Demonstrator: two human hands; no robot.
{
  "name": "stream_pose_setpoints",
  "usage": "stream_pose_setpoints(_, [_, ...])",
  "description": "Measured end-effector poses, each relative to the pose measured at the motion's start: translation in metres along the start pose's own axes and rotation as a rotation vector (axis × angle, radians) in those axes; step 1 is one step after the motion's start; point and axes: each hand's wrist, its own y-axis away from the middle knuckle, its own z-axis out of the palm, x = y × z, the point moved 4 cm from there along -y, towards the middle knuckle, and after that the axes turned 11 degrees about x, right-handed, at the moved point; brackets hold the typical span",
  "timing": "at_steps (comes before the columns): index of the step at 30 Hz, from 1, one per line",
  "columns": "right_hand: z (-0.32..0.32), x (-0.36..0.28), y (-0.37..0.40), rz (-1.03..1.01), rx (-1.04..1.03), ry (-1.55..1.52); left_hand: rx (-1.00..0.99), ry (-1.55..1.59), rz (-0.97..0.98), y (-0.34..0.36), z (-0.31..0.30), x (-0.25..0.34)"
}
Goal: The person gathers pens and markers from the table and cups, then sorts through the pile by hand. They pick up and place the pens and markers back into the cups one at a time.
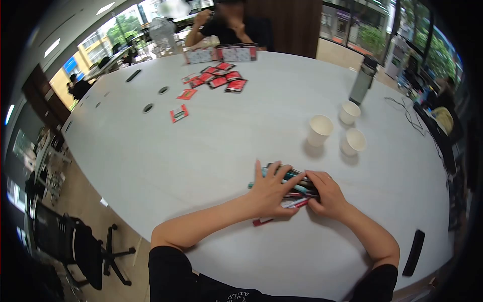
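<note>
A loose bundle of pens lies on the table in front of me, in teal, black, red and pale blue. My left hand rests over its left part with the fingers spread apart, hiding some of the pens. At the right end, my right hand curls round the pen ends, its fingers together and its thumb on the near side. A red pen sticks out below my left hand. One teal pen end shows at the left of the bundle.
Three white paper cups and a grey-green bottle stand at the right. Red packets lie farther back before patterned boxes. A person sits across the table. A black strip lies near the right edge.
</note>
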Motion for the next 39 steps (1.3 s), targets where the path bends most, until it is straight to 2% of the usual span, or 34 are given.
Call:
stream_pose_setpoints(3, [0.001,0.003,0.003,0.009,0.028,-0.042,0.087,-0.015,0.025,0.0,0.001,0.003])
stream_pose_setpoints(6, [0.0,0.004,0.004,-0.062,0.064,0.058,0.093,-0.009,0.054,0.001,-0.006,0.01])
stream_pose_setpoints(9, [-0.002,0.001,0.005,-0.04,0.078,0.323,0.111,-0.04,0.073,-0.003,-0.005,0.007])
stream_pose_setpoints(14, [-0.002,0.009,0.005,0.242,-0.038,0.312,0.027,-0.054,0.05,-0.005,-0.009,0.008])
stream_pose_setpoints(18, [0.001,0.017,0.007,0.165,-0.039,0.159,-0.023,0.058,-0.025,-0.008,-0.016,0.009])
stream_pose_setpoints(22, [0.002,0.017,0.004,0.13,-0.014,-0.069,-0.201,0.236,-0.097,-0.011,-0.02,0.0])
stream_pose_setpoints(25, [0.0,0.01,0.003,0.022,0.025,-0.08,-0.355,0.436,-0.253,-0.016,-0.023,-0.011])
stream_pose_setpoints(28, [-0.005,0.002,0.001,-0.06,0.069,0.035,-0.386,0.618,-0.385,-0.014,-0.011,-0.022])
stream_pose_setpoints(31, [-0.006,-0.004,0.0,-0.137,0.089,0.071,-0.318,0.82,-0.39,-0.014,-0.001,-0.031])
stream_pose_setpoints(34, [-0.005,-0.003,0.001,-0.147,0.097,0.076,-0.437,0.91,-0.474,-0.015,-0.001,-0.034])
stream_pose_setpoints(37, [-0.007,-0.006,0.0,-0.19,0.129,0.173,-0.482,1.038,-0.52,-0.014,0.004,-0.04])
stream_pose_setpoints(39, [-0.004,-0.005,0.002,-0.155,0.122,0.174,-0.472,1.007,-0.524,-0.013,0.006,-0.04])
